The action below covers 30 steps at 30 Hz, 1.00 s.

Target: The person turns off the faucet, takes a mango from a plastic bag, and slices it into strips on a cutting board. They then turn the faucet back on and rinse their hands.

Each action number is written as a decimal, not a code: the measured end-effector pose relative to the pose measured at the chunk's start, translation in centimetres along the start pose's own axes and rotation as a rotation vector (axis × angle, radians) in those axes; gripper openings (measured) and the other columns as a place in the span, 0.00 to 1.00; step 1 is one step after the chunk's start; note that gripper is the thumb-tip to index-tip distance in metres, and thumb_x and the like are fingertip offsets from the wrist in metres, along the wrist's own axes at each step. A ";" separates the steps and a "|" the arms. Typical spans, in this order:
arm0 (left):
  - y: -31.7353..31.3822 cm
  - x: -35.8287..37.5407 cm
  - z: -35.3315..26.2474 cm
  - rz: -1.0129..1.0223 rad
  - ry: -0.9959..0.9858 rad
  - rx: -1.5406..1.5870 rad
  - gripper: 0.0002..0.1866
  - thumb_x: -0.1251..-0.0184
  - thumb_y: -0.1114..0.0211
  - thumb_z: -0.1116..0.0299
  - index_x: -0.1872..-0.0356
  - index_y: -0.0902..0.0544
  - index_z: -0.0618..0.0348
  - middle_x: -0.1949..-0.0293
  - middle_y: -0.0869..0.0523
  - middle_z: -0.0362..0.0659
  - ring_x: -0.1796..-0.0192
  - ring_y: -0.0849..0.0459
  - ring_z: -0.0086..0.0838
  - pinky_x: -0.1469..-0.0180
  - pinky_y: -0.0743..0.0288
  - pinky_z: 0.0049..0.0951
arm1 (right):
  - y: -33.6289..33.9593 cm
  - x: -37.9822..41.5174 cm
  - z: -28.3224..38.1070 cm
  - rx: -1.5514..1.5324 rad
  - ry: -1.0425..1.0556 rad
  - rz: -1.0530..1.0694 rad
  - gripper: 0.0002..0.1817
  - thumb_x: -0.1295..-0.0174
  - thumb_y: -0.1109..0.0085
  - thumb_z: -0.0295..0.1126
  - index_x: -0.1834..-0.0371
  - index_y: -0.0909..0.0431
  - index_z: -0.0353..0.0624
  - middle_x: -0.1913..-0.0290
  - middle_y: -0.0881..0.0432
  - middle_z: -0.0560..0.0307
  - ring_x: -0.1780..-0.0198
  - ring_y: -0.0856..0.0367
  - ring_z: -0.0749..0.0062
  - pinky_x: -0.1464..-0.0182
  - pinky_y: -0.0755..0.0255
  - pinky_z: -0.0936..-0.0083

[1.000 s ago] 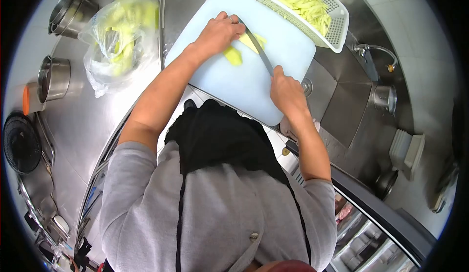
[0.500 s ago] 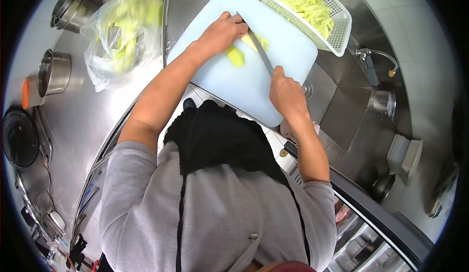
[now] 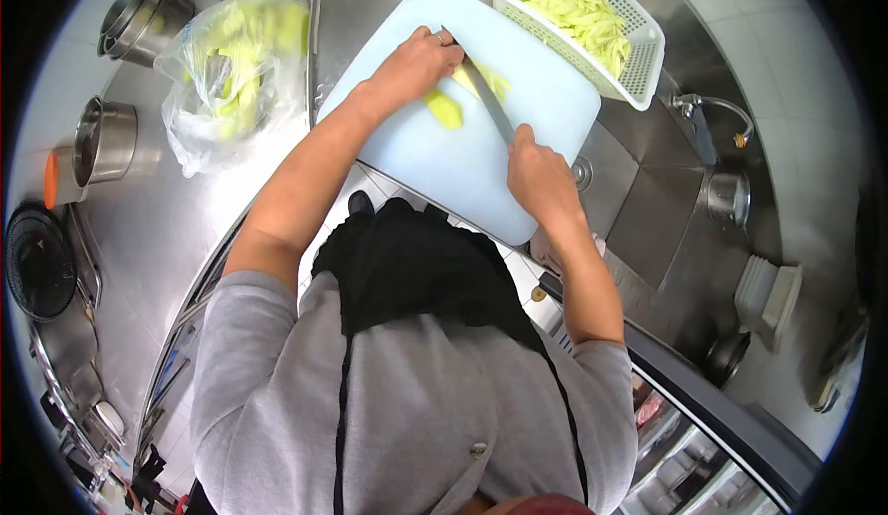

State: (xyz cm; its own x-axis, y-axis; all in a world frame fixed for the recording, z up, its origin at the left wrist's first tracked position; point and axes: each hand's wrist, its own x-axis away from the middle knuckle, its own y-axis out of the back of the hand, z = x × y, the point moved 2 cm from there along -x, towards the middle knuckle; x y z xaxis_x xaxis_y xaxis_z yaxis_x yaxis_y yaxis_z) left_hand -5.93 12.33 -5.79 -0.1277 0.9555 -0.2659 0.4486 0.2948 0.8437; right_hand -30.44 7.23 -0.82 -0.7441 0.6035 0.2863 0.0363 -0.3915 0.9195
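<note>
My right hand (image 3: 541, 177) is wrapped round the handle of a long kitchen knife (image 3: 490, 101). Its blade slants up and left across a white cutting board (image 3: 416, 150), the tip reaching beside my left fingers. With bent fingers, my left hand (image 3: 418, 67) presses down on a pale green vegetable piece (image 3: 461, 76), mostly hidden under the hand and blade. A flat yellow-green piece (image 3: 444, 110) lies just below that hand. To the right of the blade are some thin cut strips (image 3: 494, 80).
A white perforated basket (image 3: 644, 80) heaped with pale green strips stands beyond the board. On the left counter lies a clear plastic bag (image 3: 236, 80) of green vegetables, near metal pots (image 3: 111, 136). A sink (image 3: 657, 210) with a faucet (image 3: 689, 104) is at right.
The knife and both hands have shifted very slightly to the left. Both grips stay the same, and the flat piece lies where it was.
</note>
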 end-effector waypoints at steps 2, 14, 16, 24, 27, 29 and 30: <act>-0.1 0.3 0.2 0.006 0.008 -0.002 0.05 0.35 0.30 0.74 0.60 0.14 0.59 0.56 0.13 0.46 0.52 0.20 0.47 0.46 0.20 0.42 | -1.0 0.1 -0.1 -0.005 -0.012 0.024 0.08 0.24 0.48 0.29 0.55 0.32 0.34 0.68 0.15 0.24 0.62 0.15 0.23 0.55 0.24 0.35; -0.3 1.1 1.2 -0.073 -0.010 0.031 0.06 0.36 0.29 0.76 0.60 0.15 0.58 0.55 0.14 0.44 0.50 0.17 0.45 0.45 0.20 0.43 | -1.0 -0.9 -0.8 -0.118 0.090 -0.032 0.10 0.24 0.46 0.31 0.55 0.31 0.33 0.69 0.15 0.25 0.62 0.16 0.22 0.54 0.25 0.34; 0.2 1.3 1.9 -0.120 0.028 0.053 0.06 0.36 0.29 0.77 0.59 0.15 0.58 0.55 0.13 0.44 0.50 0.17 0.46 0.46 0.20 0.43 | -1.0 -0.8 -1.1 -0.090 0.044 -0.056 0.10 0.24 0.47 0.31 0.55 0.31 0.33 0.69 0.15 0.25 0.62 0.16 0.23 0.54 0.25 0.34; -0.3 0.2 1.3 0.020 -0.024 0.111 0.09 0.36 0.28 0.77 0.55 0.14 0.59 0.57 0.13 0.45 0.49 0.15 0.45 0.44 0.19 0.44 | 0.7 0.6 0.1 -0.005 0.011 -0.036 0.07 0.26 0.49 0.27 0.56 0.31 0.34 0.70 0.15 0.26 0.64 0.14 0.25 0.57 0.22 0.36; -0.2 0.0 1.6 0.019 -0.055 0.119 0.09 0.36 0.28 0.78 0.56 0.14 0.59 0.57 0.13 0.46 0.49 0.15 0.45 0.45 0.19 0.45 | 0.6 0.4 -0.1 0.037 0.026 -0.034 0.05 0.29 0.50 0.24 0.56 0.31 0.33 0.71 0.15 0.26 0.64 0.13 0.26 0.57 0.21 0.37; -0.1 -0.1 1.8 0.016 -0.068 0.125 0.08 0.36 0.28 0.78 0.57 0.14 0.60 0.58 0.13 0.46 0.50 0.15 0.46 0.45 0.19 0.45 | 0.1 0.3 -0.6 0.033 0.036 -0.056 0.09 0.24 0.47 0.31 0.55 0.32 0.35 0.73 0.16 0.28 0.66 0.14 0.26 0.59 0.22 0.36; -0.1 -0.3 1.9 0.016 -0.073 0.128 0.07 0.36 0.29 0.78 0.57 0.14 0.61 0.58 0.13 0.46 0.51 0.15 0.46 0.46 0.19 0.45 | 0.1 0.3 -0.5 0.036 0.040 -0.049 0.09 0.24 0.47 0.30 0.56 0.32 0.35 0.73 0.16 0.28 0.66 0.14 0.26 0.59 0.22 0.36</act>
State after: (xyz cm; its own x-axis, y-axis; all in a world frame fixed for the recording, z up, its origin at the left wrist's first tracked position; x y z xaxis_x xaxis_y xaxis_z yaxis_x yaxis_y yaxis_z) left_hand -4.28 12.02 -6.64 -0.0570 0.9552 -0.2905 0.5597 0.2715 0.7829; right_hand -31.02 7.01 -0.74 -0.7714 0.5930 0.2308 0.0230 -0.3365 0.9414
